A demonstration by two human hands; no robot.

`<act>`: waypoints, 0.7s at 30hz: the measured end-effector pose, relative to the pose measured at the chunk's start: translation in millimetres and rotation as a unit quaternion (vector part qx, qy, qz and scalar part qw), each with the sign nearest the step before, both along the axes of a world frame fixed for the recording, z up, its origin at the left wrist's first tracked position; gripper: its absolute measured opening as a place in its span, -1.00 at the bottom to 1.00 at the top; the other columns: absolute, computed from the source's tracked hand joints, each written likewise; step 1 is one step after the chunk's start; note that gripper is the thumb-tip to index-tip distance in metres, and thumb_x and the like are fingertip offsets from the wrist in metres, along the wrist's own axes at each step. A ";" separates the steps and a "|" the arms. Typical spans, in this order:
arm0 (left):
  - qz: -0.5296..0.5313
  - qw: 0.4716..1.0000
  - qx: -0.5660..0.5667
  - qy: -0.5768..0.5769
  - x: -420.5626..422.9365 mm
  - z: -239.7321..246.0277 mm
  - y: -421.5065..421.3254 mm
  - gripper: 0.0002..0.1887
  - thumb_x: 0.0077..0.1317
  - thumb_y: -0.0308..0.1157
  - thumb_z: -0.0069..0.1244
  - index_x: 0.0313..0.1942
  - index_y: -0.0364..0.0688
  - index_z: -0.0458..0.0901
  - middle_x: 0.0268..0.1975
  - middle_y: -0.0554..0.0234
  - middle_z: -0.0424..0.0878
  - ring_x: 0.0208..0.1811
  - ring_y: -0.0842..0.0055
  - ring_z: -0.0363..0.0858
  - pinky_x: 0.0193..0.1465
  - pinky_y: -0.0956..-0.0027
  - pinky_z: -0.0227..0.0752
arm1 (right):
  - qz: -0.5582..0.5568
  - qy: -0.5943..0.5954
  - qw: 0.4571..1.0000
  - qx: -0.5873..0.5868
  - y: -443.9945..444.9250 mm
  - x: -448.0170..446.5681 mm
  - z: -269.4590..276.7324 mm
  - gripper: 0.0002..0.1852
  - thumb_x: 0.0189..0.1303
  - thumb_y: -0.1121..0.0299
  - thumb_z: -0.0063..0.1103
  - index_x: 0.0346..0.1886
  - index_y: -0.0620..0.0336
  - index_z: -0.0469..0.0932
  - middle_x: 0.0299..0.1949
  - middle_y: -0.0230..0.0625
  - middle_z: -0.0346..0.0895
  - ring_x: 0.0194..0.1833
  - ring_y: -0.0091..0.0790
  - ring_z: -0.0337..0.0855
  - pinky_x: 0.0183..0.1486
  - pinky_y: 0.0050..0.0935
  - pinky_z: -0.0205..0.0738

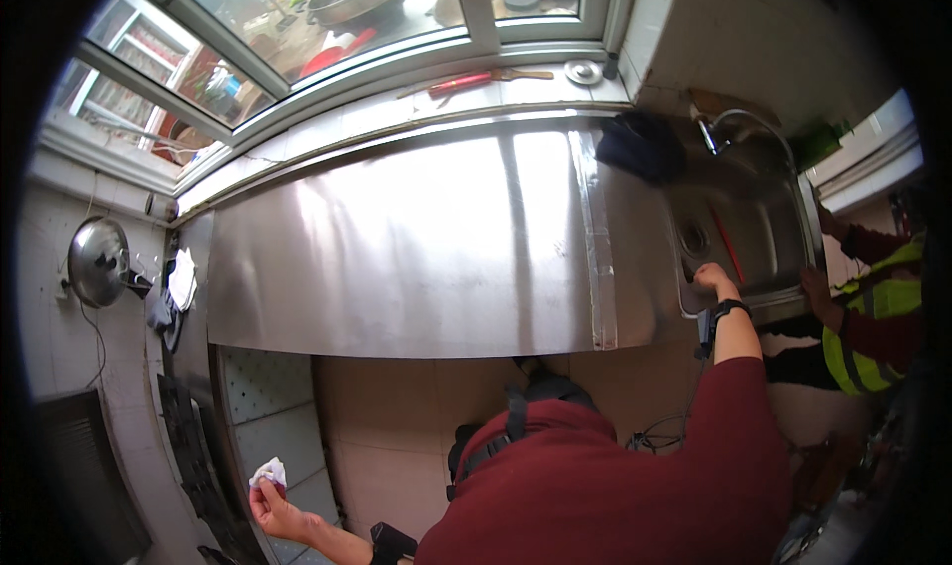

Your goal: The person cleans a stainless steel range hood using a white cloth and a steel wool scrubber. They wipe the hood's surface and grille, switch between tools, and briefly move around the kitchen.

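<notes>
My left hand is raised at the lower left, its fingers pinching a crumpled white tissue or cloth. At the right, my right hand is over the near left rim of the steel sink, fingers curled; whether it holds something there cannot be made out. A red stick-like thing lies in the sink beside the drain. The stainless steel countertop stretches between my hands, with a strip of clear tape across it. A dark cloth or bag lies by the sink's far left corner.
A co-worker in a yellow vest stands at the right, hands by the sink edge. A faucet rises behind the basin. The tiled windowsill holds a red-wrapped item and a metal lid. Another lid hangs on the left wall.
</notes>
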State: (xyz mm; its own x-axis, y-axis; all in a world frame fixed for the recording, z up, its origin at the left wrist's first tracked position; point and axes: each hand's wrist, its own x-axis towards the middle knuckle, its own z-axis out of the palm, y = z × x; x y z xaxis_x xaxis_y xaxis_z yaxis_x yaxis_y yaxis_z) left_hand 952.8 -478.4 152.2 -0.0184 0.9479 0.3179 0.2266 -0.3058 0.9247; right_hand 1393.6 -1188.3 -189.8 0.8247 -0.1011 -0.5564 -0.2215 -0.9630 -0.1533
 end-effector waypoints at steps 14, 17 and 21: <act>0.057 0.996 -0.026 -0.059 -25.8 -17.9 8.3 -0.83 0.23 -0.52 0.07 -0.21 -0.41 0.56 -0.27 0.16 0.66 -0.30 0.56 0.62 -0.28 0.57 0.52 | -0.079 -0.089 0.993 -0.017 -6.7 9.7 48.0 -0.38 -0.11 0.28 0.25 0.13 0.16 0.44 0.11 0.00 0.46 0.16 -0.02 0.44 0.17 -0.23 0.35; 0.071 0.994 -0.029 -0.073 -40.9 -24.0 18.9 -0.84 0.23 -0.51 0.08 -0.22 -0.40 0.56 -0.30 0.19 0.65 -0.33 0.58 0.61 -0.29 0.58 0.51 | -0.082 -0.103 0.990 -0.048 2.6 2.0 54.6 -0.39 -0.12 0.30 0.26 0.12 0.18 0.45 0.09 0.00 0.48 0.15 -0.02 0.45 0.17 -0.23 0.36; 0.074 0.992 -0.029 -0.100 -72.6 -29.3 42.3 -0.82 0.23 -0.48 0.09 -0.21 -0.39 0.56 -0.27 0.18 0.65 -0.30 0.57 0.61 -0.24 0.55 0.53 | -0.094 -0.123 0.985 -0.073 35.3 -19.8 73.6 -0.41 -0.14 0.33 0.27 0.10 0.21 0.47 0.06 0.02 0.50 0.14 -0.03 0.47 0.16 -0.23 0.37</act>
State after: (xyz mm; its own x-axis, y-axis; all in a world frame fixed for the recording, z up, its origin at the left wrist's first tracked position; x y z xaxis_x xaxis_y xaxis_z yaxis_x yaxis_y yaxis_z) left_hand 880.2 -436.1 122.9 -0.2150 0.9471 0.2382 0.0745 -0.2273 0.9710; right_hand 1373.8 -1153.0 -116.3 0.8920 -0.3289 -0.3101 -0.3713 -0.9244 -0.0874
